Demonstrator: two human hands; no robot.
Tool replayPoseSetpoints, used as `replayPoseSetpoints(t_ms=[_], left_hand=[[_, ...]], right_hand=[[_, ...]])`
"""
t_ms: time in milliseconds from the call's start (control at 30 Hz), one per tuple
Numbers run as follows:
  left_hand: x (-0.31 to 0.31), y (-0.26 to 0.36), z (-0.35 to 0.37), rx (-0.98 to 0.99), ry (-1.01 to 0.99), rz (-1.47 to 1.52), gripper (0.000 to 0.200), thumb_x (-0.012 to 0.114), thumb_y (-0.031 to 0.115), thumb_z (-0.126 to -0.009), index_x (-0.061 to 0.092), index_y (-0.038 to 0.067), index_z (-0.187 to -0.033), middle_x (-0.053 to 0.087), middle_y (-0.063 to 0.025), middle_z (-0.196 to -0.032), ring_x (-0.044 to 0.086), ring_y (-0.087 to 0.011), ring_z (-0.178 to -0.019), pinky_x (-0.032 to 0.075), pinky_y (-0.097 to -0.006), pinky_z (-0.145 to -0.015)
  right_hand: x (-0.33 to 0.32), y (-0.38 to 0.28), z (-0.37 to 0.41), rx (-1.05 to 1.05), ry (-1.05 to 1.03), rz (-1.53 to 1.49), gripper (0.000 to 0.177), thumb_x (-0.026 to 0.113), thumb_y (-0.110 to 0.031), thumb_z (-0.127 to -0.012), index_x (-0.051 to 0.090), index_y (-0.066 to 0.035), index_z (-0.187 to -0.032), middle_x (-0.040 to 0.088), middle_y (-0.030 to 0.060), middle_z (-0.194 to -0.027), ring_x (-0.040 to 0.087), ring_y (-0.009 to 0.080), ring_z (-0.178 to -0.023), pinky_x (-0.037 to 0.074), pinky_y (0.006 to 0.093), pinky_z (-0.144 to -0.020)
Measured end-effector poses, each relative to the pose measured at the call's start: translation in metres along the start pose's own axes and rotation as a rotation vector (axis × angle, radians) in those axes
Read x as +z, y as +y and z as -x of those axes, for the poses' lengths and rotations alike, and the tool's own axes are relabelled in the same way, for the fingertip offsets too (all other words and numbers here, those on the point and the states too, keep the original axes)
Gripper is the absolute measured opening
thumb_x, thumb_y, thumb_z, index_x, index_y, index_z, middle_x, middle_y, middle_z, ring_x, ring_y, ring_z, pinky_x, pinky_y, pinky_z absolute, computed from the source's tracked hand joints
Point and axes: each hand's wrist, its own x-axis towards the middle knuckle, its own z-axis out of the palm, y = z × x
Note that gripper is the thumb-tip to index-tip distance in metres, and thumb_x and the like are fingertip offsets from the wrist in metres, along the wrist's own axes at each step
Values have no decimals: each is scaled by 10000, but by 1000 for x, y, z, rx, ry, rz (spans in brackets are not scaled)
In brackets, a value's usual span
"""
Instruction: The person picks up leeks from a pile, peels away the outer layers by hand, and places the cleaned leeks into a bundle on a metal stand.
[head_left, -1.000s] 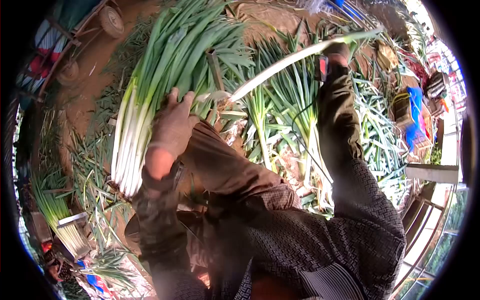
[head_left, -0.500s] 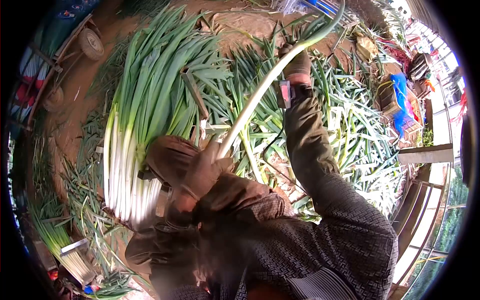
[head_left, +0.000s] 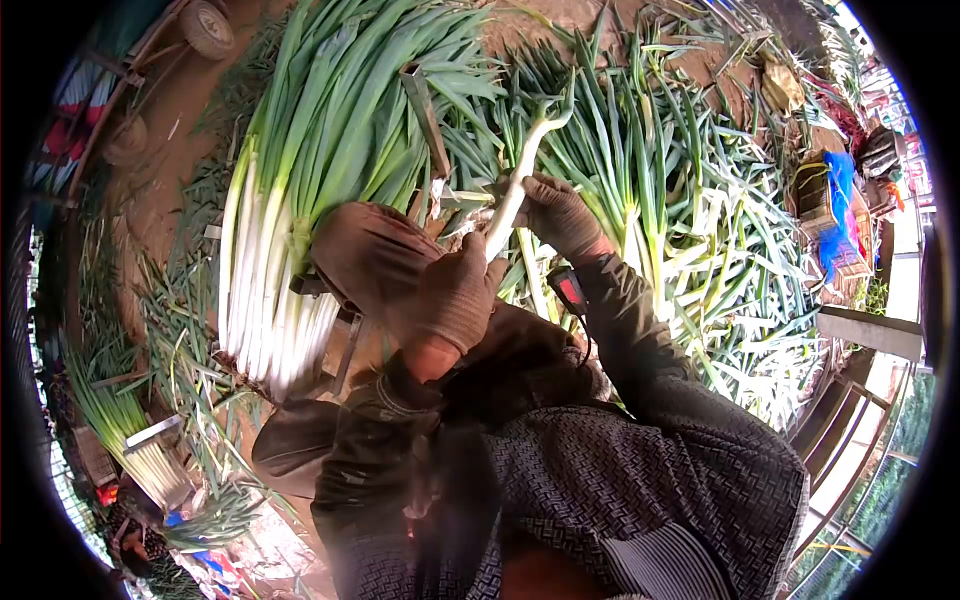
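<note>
The person sits low among heaps of greens with both gloved hands closed on one long green onion stalk (head_left: 519, 170). It stands nearly upright in front of the chest, leaves toward the far side. The left hand (head_left: 455, 295) is wrapped round the lower white part, fingers curled tight. The right hand (head_left: 560, 215) grips just above it, where white turns to green, fingers closed round the shaft.

With both grips this close together, the risk I see is the stalk snapping or creasing between the hands if one twists against the other. The gloves look dusty, so a slipping grip could also strip more skin than wanted or drop the stalk into the dirt.

The long leaves stick up near the metal post (head_left: 425, 105) and could catch on it. The stacked bundle (head_left: 270, 240) lies just left of the raised knee (head_left: 365, 250), and a knock from the knee might spill it. The loose pile (head_left: 690, 230) on the right crowds the right elbow. The red device (head_left: 567, 291) at that wrist trails a thin cable that could snag.
</note>
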Motion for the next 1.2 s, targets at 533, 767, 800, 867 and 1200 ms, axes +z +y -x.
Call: replayPoseSetpoints(t_ms=[533, 767, 800, 867, 1200], left_hand=[[28, -30, -10, -338, -224, 866, 248, 631, 281, -914, 597, 42, -967, 608, -96, -696, 593, -243, -599, 470, -335, -548], [26, -31, -4, -583, -320, 1654, 140, 563, 247, -987, 574, 107, -984, 478, 31, -705, 396, -69, -495, 315, -209, -435], [28, -29, -5, -611, -331, 1728, 149, 564, 272, -990, 561, 128, -1026, 436, 37, -684, 362, -61, -488, 282, -211, -418], [37, -30, -8, -621, -439, 1894, 176, 554, 287, -996, 558, 118, -1044, 432, 36, -685, 363, -58, -495, 278, -211, -416], [50, -11, 7, -570, -476, 1601, 288, 539, 291, -1006, 564, 18, -1094, 430, 31, -706, 352, -62, -536, 293, -211, -430]], right_hand=[[-57, 50, -9, 91, 178, 147, 192, 641, -75, -874, 636, 50, -1020, 687, 122, -861, 675, 226, -669, 593, 348, -617], [-68, 55, -9, 151, 126, 212, 176, 638, -84, -880, 642, 33, -1011, 682, 105, -829, 669, 207, -660, 574, 342, -585], [-67, 57, -10, 166, 150, 184, 148, 633, -77, -880, 644, 22, -989, 679, 102, -815, 661, 204, -653, 561, 330, -589], [-78, 74, -11, 200, 199, 122, 94, 622, -63, -881, 648, 0, -945, 672, 94, -788, 645, 198, -638, 533, 304, -596], [-118, 153, -29, 122, -512, 680, 371, 594, -235, -955, 566, -19, -1255, 627, 136, -1182, 611, 248, -1084, 478, 376, -977]])
